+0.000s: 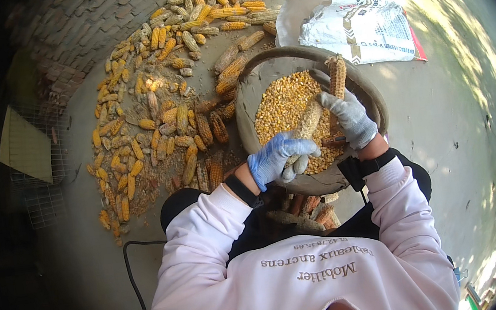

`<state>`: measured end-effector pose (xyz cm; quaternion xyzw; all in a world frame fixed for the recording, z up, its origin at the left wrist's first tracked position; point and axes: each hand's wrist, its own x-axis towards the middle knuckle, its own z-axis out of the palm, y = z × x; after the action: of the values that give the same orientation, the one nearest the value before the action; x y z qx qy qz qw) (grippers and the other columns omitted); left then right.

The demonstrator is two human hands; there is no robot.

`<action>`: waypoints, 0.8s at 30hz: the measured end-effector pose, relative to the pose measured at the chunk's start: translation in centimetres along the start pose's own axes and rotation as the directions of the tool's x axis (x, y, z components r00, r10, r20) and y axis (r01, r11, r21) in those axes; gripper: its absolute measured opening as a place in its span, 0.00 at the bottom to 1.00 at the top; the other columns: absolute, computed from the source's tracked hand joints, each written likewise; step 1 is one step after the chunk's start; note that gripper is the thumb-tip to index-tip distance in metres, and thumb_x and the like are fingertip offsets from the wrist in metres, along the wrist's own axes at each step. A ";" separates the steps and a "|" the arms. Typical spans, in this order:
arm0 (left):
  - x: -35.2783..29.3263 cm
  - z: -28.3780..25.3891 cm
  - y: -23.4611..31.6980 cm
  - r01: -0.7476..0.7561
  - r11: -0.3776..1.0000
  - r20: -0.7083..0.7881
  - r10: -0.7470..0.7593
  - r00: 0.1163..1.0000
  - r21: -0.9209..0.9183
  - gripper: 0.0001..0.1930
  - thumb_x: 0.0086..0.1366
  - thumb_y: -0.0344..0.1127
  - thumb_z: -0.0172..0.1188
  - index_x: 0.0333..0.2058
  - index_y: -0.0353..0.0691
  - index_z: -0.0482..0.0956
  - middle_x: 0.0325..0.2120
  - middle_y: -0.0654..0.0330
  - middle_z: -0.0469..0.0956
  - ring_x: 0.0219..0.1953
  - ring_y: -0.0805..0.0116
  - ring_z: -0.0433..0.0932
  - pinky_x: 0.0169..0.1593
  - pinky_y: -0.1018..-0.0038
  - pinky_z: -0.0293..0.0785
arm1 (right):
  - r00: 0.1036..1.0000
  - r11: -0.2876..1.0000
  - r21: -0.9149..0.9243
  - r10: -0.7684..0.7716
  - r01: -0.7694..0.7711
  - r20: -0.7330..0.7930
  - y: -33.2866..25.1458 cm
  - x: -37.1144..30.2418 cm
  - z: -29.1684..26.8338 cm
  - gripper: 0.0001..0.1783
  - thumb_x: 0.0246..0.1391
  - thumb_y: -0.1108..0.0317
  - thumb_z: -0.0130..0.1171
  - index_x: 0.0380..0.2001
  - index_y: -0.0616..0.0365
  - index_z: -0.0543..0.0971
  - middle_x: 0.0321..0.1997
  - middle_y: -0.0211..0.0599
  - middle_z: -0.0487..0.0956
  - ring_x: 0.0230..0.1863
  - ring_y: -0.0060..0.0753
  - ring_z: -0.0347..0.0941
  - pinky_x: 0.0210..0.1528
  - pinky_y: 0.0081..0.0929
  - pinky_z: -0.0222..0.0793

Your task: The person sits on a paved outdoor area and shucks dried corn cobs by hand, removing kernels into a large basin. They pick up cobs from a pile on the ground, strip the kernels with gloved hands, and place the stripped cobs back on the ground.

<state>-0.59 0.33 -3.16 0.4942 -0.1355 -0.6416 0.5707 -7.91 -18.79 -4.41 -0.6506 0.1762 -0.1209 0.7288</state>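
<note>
A round basin lined with grey-brown material stands in front of me, holding loose yellow corn kernels. Over it, my left hand, in a blue and white glove, is closed around the lower end of a pale corn cob. My right hand, in a grey-white glove, grips a browner corn cob that points up and away from me. The two cobs are close together near the right fingers; whether they touch I cannot tell. Some kernels lie hidden beneath my hands.
Many yellow and pale ears of corn spread over the concrete floor to the left and beyond the basin. A white printed sack lies behind it. Stripped cobs sit between my legs. A brick wall and wire cage stand left.
</note>
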 end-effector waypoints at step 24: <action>-5.4 -14.2 10.8 0.369 0.269 -0.429 0.218 0.876 0.890 0.20 0.61 0.49 0.54 0.39 0.36 0.75 0.26 0.56 0.78 0.26 0.72 0.76 0.32 0.74 0.73 | 0.854 0.511 -0.771 0.515 -0.381 -0.081 12.5 3.2 -3.5 0.17 0.47 0.59 0.58 0.41 0.51 0.75 0.28 0.41 0.73 0.36 0.42 0.72 0.39 0.32 0.70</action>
<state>16.34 7.20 0.69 0.8817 -0.3258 -0.3129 0.1360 -7.16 -21.68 -17.46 -0.8342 0.3140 0.2097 0.4018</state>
